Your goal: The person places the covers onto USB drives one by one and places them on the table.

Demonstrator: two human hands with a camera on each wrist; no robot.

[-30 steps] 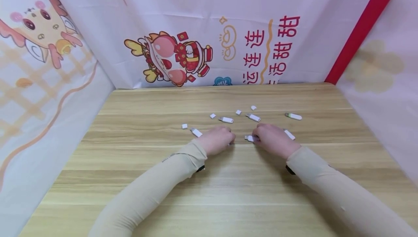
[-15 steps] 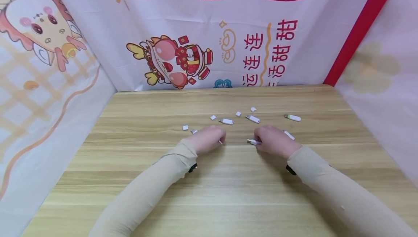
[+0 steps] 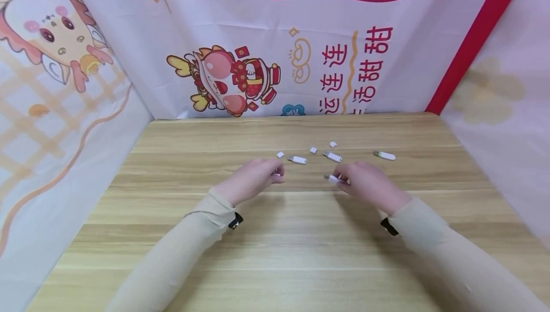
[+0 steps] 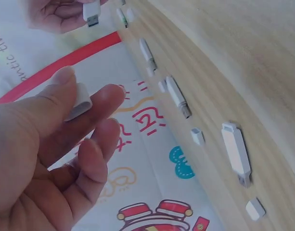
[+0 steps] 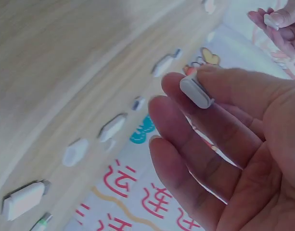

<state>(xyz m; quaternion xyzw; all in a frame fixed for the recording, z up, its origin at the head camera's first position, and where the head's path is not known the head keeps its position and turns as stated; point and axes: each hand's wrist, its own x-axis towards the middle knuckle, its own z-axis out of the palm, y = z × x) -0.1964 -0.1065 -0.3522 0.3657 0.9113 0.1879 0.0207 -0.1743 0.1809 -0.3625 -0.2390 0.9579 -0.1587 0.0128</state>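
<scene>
In the head view my left hand [image 3: 257,178] is above the table, left of centre. Its thumb and index finger pinch a small white cap [image 4: 81,103], seen well in the left wrist view. Across from it, my right hand [image 3: 371,184] holds a white USB stick [image 3: 333,178] whose metal plug points left, towards the left hand. In the right wrist view the rounded end of this USB stick [image 5: 196,93] shows between thumb and index finger. Cap and held stick are apart. An uncapped white USB stick [image 4: 236,150] and a loose cap [image 4: 255,209] lie below the left hand's camera.
Behind the hands lie two uncapped white USB sticks [image 3: 298,160] and several loose caps [image 3: 313,150]. A stick with a green band [image 3: 385,156] lies at the right. The wooden table [image 3: 275,254] meets a printed cloth [image 3: 258,20] at its back edge.
My left hand has moved left and lifted slightly with the cap. My right hand has risen a little with the USB stick. The hands now cover the stick and cap at left and the stick at right.
</scene>
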